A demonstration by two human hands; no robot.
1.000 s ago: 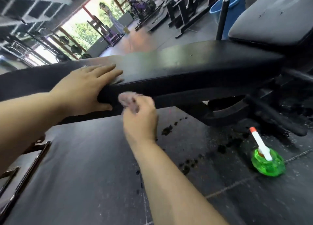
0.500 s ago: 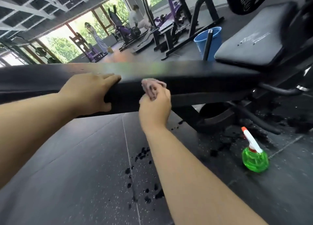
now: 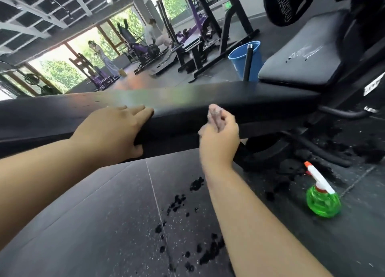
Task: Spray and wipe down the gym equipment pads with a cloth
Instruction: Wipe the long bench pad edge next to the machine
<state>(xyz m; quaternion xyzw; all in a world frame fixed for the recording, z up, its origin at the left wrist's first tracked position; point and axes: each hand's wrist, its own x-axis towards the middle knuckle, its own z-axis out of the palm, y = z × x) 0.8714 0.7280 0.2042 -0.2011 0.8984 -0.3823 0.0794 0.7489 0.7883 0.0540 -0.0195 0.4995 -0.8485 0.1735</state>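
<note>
A long black bench pad (image 3: pixel 208 101) runs across the middle of the view. My left hand (image 3: pixel 112 130) rests on its near edge, fingers straight on top and thumb under the side. My right hand (image 3: pixel 218 137) grips a small pink cloth (image 3: pixel 214 114) bunched in its fingers and holds it against the pad's front side face. A green spray bottle (image 3: pixel 323 201) with a white and orange nozzle stands on the floor at the right, away from both hands.
Dark wet spots (image 3: pixel 179 199) dot the rubber floor below my arms. A grey seat pad (image 3: pixel 302 55) rises at the right, a blue bucket (image 3: pixel 239 59) behind the bench. Black machine frames, purple equipment and two people stand further back near the windows.
My right hand has slid the cloth rightward along the pad's front side. The view has lifted, showing more of the gym. My left hand stays on the pad edge.
</note>
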